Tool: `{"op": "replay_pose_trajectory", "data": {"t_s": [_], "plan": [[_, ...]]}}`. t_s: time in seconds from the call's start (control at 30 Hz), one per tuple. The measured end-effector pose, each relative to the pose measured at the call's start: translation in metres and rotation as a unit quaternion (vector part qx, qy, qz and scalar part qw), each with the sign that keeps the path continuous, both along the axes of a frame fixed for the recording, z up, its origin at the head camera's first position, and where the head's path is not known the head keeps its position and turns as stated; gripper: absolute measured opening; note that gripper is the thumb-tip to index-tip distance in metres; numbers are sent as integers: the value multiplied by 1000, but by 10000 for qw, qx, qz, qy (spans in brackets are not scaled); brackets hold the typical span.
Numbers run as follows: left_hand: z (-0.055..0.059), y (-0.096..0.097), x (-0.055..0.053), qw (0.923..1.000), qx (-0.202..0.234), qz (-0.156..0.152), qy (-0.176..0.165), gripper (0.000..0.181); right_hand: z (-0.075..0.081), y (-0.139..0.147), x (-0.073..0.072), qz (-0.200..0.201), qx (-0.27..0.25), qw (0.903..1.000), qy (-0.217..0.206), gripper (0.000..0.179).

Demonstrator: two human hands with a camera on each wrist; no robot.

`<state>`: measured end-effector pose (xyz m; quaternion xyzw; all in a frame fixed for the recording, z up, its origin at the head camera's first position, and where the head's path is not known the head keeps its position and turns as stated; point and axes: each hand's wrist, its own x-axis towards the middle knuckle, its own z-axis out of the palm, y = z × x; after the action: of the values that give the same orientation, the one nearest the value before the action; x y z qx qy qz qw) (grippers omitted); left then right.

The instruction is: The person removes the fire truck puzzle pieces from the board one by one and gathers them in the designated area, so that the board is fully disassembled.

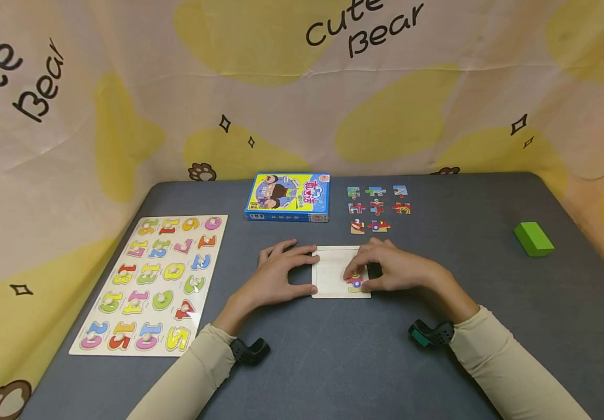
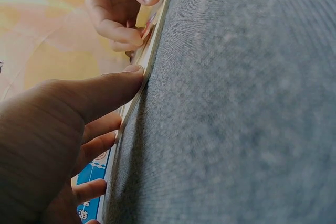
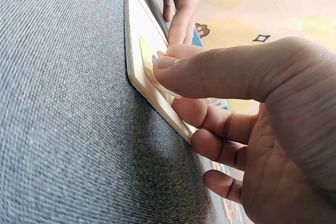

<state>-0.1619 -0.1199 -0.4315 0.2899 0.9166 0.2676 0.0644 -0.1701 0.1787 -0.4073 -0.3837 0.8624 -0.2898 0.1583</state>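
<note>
A white puzzle tray (image 1: 329, 274) with a raised rim lies flat on the table. My left hand (image 1: 284, 272) touches its left edge, thumb at the near corner and the fairly straight fingers spread further up. My right hand (image 1: 398, 265) pinches a small puzzle piece (image 1: 355, 281) between thumb and fingers at the tray's near right corner. That piece shows part of a red and blue picture, and the fingers partly cover it. In the right wrist view the piece (image 3: 147, 56) looks tilted against the tray (image 3: 135, 24).
Several loose puzzle pieces (image 1: 377, 207) lie in rows beyond the tray. Next to them is a blue and yellow box (image 1: 287, 198). A number board (image 1: 149, 286) with knobbed pieces occupies the left side. A green block (image 1: 534, 239) sits at the far right of the grey table (image 1: 333, 361).
</note>
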Motion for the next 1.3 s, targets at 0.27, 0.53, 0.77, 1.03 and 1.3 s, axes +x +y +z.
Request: {"op": "replay_pose_trajectory", "data": {"t_s": [0.27,0.53,0.77,1.03,1.3], "plan": [[1,0,0,10000,-53,8,-41,62,0,0,0,33,-20,9999,-100,36],[1,0,1,9999,-40,21,-99,62,-1,-1,0,9,36,9999,-101,37],[2,0,2,9999,21,4,-105,62,1,0,1,-17,-4,9999,-106,36],[1,0,2,10000,25,-6,-84,61,2,0,2,-22,65,9999,-86,36],[1,1,3,10000,47,0,-21,61,3,0,1,-43,109,9999,-18,34]]}}
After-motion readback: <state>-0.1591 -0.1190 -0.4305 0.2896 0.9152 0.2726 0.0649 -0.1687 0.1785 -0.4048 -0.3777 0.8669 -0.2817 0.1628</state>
